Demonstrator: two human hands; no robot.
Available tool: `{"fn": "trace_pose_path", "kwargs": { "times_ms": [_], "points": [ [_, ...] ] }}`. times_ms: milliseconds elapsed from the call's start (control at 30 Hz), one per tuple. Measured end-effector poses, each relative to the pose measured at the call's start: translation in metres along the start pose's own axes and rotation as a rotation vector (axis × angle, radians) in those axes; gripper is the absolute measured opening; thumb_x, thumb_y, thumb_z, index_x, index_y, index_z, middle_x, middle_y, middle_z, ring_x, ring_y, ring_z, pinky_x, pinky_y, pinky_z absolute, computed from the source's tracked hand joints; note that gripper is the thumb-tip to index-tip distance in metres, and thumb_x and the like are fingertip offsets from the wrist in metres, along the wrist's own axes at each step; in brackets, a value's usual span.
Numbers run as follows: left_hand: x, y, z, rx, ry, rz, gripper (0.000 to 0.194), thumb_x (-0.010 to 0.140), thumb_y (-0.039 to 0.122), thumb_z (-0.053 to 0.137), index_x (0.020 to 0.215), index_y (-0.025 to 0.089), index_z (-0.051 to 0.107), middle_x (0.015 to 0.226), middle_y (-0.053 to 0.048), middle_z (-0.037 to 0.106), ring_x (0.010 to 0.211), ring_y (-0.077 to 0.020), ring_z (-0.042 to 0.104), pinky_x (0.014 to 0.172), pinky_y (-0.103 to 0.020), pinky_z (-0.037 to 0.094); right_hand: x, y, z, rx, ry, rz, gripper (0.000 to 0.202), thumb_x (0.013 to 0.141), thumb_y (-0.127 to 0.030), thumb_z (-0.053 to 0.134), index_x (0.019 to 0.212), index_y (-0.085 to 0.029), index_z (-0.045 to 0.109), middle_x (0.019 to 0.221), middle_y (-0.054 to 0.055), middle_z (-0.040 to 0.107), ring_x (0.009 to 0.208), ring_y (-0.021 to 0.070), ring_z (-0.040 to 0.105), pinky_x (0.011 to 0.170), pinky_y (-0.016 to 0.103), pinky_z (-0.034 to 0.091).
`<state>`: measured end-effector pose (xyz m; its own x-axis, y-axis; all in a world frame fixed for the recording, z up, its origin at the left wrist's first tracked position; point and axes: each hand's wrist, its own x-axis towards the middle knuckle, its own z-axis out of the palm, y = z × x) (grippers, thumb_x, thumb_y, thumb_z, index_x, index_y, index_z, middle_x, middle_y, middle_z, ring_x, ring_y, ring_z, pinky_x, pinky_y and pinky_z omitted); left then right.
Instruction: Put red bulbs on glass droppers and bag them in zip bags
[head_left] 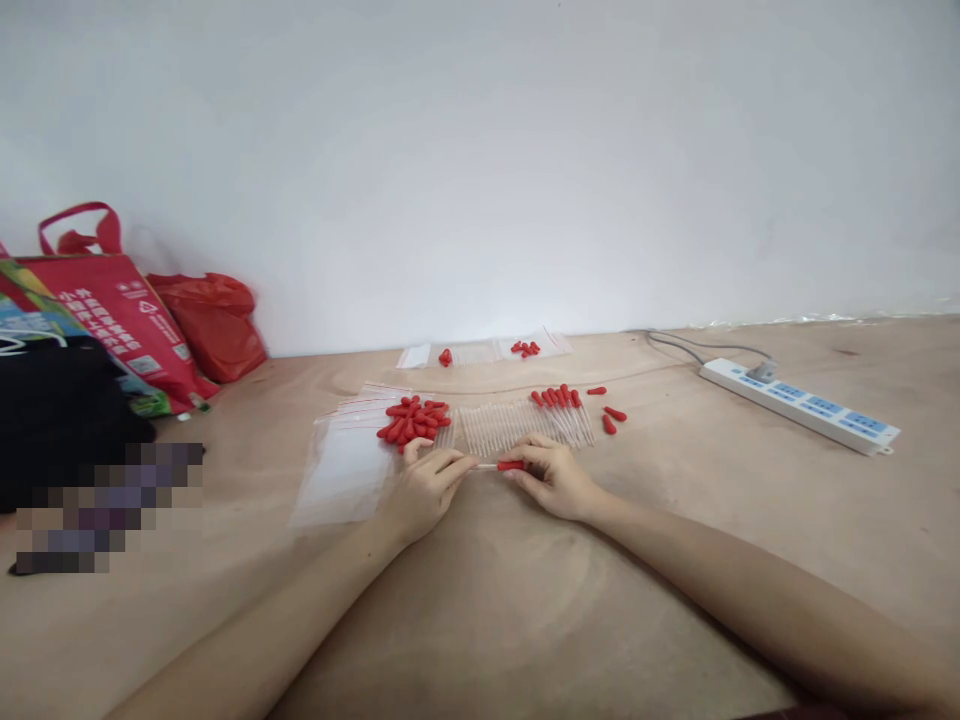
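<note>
The grip of my left hand (pixel 426 490) is closed on a thin clear tube (pixel 486 467); that of my right hand (pixel 556 482) pinches a red bulb (pixel 511 465) at the tube's end. I see both pieces between the hands, just in front of the tube row (pixel 499 428) on the bench (pixel 525 600).

Bare bench (pixel 495 610) at lower centre, plenty of room to pass there! Red bulbs (pixel 412 420) and clear tubes (pixel 499 428) crowd the middle, a power strip (pixel 795 403) bars the right, bags (pixel 142 330) block the left.
</note>
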<state>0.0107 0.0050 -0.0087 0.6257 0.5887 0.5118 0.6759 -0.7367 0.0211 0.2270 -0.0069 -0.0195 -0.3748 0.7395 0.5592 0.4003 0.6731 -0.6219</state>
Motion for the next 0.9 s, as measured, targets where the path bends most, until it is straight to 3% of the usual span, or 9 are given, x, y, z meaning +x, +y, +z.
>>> {"fn": "trace_pose_path", "kwargs": {
  "times_ms": [533,900],
  "points": [
    [0.0010,0.0029,0.0013,-0.070,0.059,0.135,0.030,0.087,0.013,0.035,0.098,0.023,0.061,0.075,-0.002,0.065,0.066,-0.0108,0.056,0.075,-0.032,0.028,-0.0002,0.0009,-0.0012,0.052,0.003,-0.078,0.014,0.080,-0.025,0.053,0.080,-0.018,0.065,0.074,0.005,0.064,0.068,0.0125,0.059,0.063,0.024,0.047],
    [0.0020,0.0069,0.0042,-0.045,0.200,0.253,0.026,0.084,0.007,0.038,0.097,0.018,0.058,0.068,0.000,0.061,0.058,-0.0092,0.053,0.071,-0.032,0.029,-0.0008,-0.0001,-0.0010,-0.009,0.019,-0.164,0.015,0.079,-0.028,0.056,0.079,-0.016,0.065,0.070,0.005,0.063,0.061,0.0112,0.057,0.056,0.021,0.045]
  ]
}}
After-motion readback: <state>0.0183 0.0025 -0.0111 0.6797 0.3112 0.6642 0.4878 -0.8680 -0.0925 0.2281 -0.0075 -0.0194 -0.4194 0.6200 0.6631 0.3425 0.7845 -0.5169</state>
